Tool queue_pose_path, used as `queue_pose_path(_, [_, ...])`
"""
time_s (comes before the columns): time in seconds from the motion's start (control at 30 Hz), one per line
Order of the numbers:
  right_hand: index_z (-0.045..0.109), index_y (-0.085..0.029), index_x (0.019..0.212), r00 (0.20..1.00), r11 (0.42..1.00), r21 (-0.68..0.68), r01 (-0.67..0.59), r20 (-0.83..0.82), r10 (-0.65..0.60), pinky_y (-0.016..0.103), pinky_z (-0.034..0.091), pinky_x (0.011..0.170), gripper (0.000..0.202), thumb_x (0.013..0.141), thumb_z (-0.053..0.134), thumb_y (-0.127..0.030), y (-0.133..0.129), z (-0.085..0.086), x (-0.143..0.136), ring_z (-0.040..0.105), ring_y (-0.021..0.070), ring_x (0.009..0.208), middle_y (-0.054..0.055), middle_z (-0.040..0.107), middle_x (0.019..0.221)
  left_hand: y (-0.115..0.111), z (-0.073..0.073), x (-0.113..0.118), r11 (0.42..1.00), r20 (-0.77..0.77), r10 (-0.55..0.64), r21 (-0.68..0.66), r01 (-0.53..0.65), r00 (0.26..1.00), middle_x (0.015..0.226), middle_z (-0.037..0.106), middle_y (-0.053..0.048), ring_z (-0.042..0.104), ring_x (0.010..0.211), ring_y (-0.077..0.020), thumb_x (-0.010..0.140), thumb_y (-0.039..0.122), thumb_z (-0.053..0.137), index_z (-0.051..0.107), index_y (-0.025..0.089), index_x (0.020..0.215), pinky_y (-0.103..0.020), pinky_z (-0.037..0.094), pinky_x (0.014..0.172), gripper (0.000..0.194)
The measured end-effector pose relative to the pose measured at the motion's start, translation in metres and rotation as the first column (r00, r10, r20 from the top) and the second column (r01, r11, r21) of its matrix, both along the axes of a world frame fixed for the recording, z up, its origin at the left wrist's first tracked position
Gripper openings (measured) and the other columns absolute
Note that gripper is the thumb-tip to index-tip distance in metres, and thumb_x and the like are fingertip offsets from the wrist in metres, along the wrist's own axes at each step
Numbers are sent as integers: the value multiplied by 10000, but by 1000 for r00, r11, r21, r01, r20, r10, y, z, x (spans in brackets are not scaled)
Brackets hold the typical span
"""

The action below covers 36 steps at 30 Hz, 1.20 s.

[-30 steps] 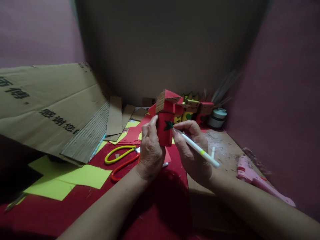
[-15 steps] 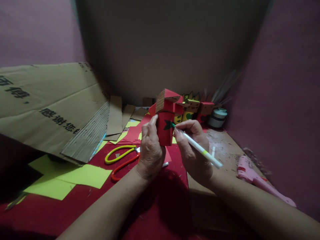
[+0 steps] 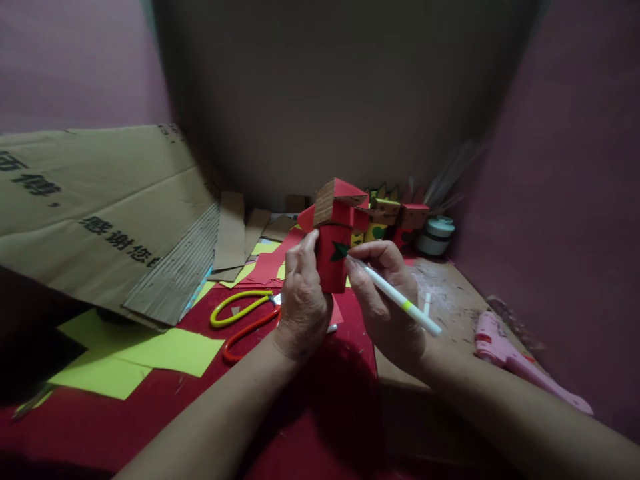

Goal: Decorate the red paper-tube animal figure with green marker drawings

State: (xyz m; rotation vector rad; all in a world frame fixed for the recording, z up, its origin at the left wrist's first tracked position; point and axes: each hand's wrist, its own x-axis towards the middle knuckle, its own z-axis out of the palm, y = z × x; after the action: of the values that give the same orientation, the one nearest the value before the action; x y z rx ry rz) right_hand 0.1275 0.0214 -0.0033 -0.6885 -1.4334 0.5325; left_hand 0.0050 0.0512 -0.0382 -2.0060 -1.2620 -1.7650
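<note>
My left hand point(image 3: 304, 293) is wrapped round a red paper figure point(image 3: 331, 270), a tube body with a cardboard-and-red-paper head on top. A dark green shape point(image 3: 340, 251) marks the front of the tube. In my right hand point(image 3: 387, 293) a white marker pen point(image 3: 400, 300) is pinched, its tip close against the green shape. Whether the tip touches the paper I cannot tell, as fingers partly cover it. Scissors point(image 3: 245, 313) with one yellow and one red handle lie left of my left hand, their blades mostly hidden behind it.
Yellow paper sheets point(image 3: 165, 350) lie at left below a large cardboard sheet point(image 3: 100, 220). Behind stand similar yellow figures point(image 3: 377, 230), a red one point(image 3: 407, 230) and a pale green container point(image 3: 435, 237). A pink glue gun point(image 3: 520, 367) rests at right on the wooden board point(image 3: 450, 287).
The red figure has shifted and turned slightly to the right in my left hand. The marker's green tip, visible before, is now mostly hidden by my fingers.
</note>
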Motion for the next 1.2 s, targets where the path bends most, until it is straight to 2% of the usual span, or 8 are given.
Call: queue_pose_path(1.2, [614,-256,948,1000,1000,0,18,19,-18,315,481,639,77,892,644,-212,-1,1,0,594,139,694,-25,626,811,1,-1,2,996,-35,14,90,-11,999,1277,637,-155,608,1211,-281,964,130,566,470,203,1471,-458,567,1040,521])
